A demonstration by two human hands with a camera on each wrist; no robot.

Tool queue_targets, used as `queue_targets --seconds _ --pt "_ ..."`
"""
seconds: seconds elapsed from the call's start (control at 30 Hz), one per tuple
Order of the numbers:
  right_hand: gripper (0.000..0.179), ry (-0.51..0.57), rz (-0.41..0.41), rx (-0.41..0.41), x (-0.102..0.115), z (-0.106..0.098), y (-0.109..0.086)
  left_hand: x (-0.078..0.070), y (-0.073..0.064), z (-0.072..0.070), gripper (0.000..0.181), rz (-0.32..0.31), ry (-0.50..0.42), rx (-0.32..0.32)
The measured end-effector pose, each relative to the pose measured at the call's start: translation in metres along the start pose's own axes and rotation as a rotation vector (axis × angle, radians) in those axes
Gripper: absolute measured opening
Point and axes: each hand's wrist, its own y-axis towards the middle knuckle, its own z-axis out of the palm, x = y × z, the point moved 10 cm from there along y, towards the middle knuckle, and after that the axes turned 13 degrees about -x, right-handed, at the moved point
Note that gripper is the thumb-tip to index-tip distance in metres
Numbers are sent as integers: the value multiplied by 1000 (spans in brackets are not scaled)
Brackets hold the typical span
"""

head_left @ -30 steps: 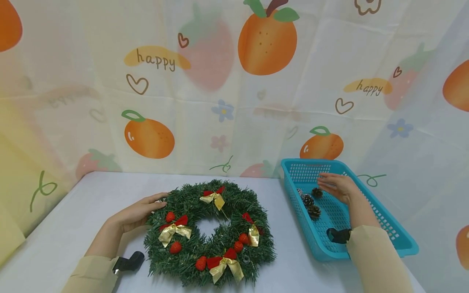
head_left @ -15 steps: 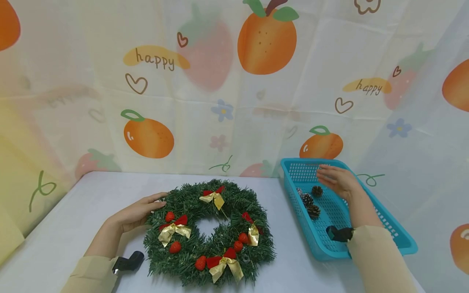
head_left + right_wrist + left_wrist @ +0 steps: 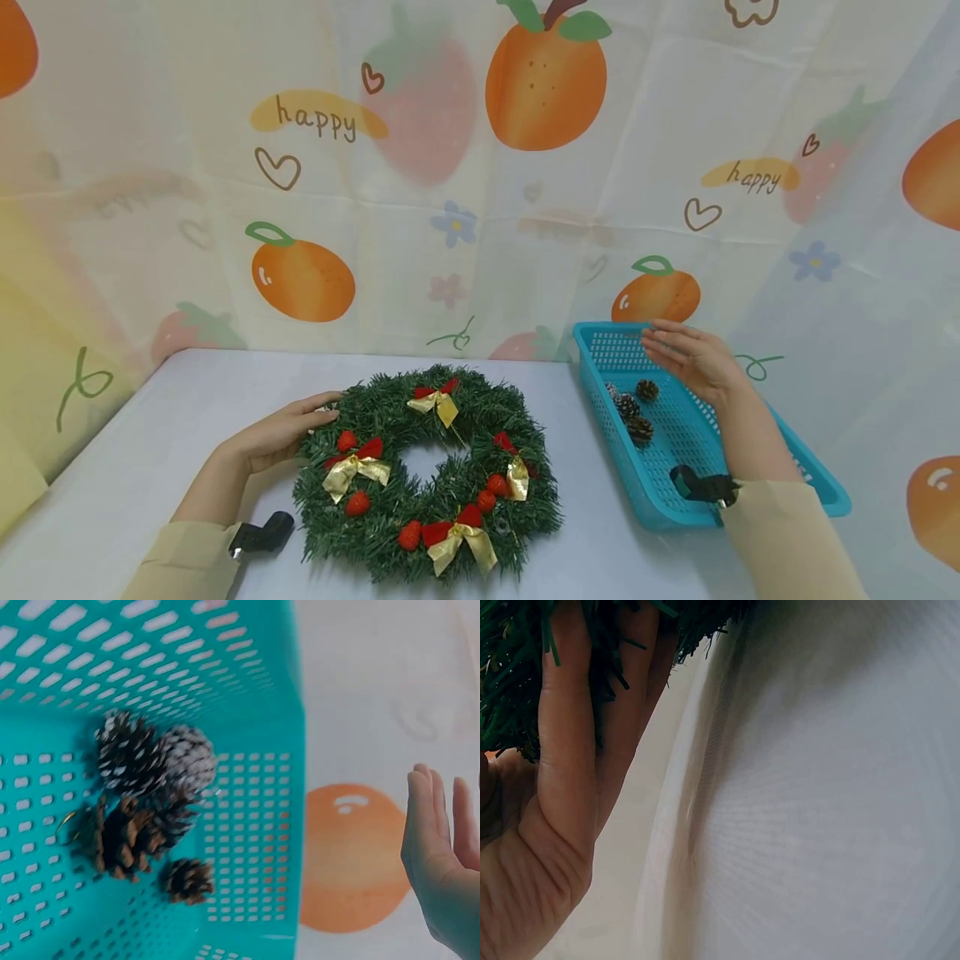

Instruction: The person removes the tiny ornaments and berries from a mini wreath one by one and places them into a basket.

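A green wreath (image 3: 375, 537) with red-and-gold bows (image 3: 459, 542) and red berries (image 3: 358, 502) lies on the table. At its upper left edge rests my left hand (image 3: 281, 429), fingers fairly straight along the greenery. The left wrist view shows those fingers (image 3: 566, 735) against the wreath needles (image 3: 510, 682). My right hand (image 3: 697, 362) hovers over the far part of a blue plastic basket (image 3: 637, 487), fingers extended and holding nothing. Below it, several pine cones (image 3: 640, 431) lie in the basket. In the right wrist view, some cones (image 3: 187, 761) have white-frosted scales.
The white table (image 3: 180, 408) reaches back to a fruit-printed cloth (image 3: 405, 275) hanging behind it. The basket stands at the table's right side, a gap away from the wreath. Each wrist wears a small black camera (image 3: 262, 533).
My right hand has risen slightly and moved back from the pine cones towards the basket's far rim. The left hand and the wreath stay where they were.
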Motion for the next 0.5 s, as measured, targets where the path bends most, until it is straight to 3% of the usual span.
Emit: queue_targets --seconds 0.3,0.5 --pt "33 19 -91 194 15 36 -19 0 -1 0 73 -5 5 0" --pt "32 -56 -157 241 24 56 -33 1 1 0 73 -2 8 -2"
